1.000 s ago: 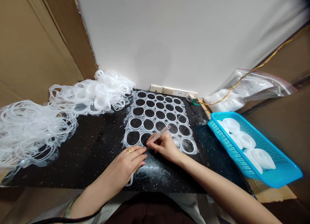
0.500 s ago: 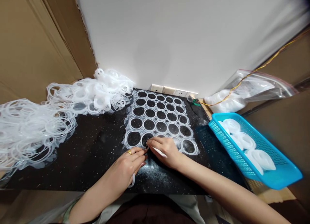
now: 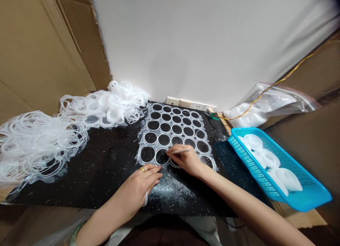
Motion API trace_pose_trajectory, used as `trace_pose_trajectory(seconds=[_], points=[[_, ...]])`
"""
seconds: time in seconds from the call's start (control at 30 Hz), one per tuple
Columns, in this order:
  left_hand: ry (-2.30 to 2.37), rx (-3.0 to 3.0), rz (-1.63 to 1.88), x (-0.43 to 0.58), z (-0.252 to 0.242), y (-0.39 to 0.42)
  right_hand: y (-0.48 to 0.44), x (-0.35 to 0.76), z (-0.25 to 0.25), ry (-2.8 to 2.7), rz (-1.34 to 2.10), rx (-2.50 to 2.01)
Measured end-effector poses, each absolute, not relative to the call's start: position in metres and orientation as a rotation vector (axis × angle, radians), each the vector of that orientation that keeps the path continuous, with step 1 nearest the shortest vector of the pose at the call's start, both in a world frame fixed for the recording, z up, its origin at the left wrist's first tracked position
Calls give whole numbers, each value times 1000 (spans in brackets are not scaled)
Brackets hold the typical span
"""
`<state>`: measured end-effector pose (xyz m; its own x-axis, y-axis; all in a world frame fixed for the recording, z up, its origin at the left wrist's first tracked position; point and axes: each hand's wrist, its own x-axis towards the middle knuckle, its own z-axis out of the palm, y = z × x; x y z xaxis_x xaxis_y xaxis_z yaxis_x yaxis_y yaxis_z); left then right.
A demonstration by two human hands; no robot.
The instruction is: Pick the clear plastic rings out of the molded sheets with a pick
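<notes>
A translucent sheet with rows of round holes (image 3: 170, 135) lies on the black speckled table. My right hand (image 3: 184, 158) pinches a thin whitish stick-like tool over the sheet's nearest row, beside the second hole from the left. My left hand (image 3: 146, 182) rests just below the sheet's near left edge, a gold-coloured ring on one finger. A white ring-shaped piece (image 3: 145, 199) shows partly under its palm, and the fingers are curled over it. White powder (image 3: 172, 188) is scattered on the table between my hands.
Piles of white rings (image 3: 37, 143) cover the left side and reach back to the wall. A blue basket (image 3: 310, 193) with white rolled pieces stands at the right. Behind it lie a clear plastic bag (image 3: 276, 99) and yellow wires. Sockets (image 3: 186, 103) line the wall's base.
My right hand has moved slightly up and right, away from my left hand, and the tool has tilted flatter. My left hand stays near the same place. The view has shifted slightly.
</notes>
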<state>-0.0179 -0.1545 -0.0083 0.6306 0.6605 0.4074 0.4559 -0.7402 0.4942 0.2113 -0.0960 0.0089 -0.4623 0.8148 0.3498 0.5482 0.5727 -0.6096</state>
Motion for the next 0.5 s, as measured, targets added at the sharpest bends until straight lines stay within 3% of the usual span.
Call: trace_pose_trajectory(seconds=[0.23,0.5], points=[[862,2587,818,-19,13,-134,-106,243,-5,-1684,940,-1184],[747,2778,569,-17,5,-80,-123,278,-7,-1642,1066,-1206]])
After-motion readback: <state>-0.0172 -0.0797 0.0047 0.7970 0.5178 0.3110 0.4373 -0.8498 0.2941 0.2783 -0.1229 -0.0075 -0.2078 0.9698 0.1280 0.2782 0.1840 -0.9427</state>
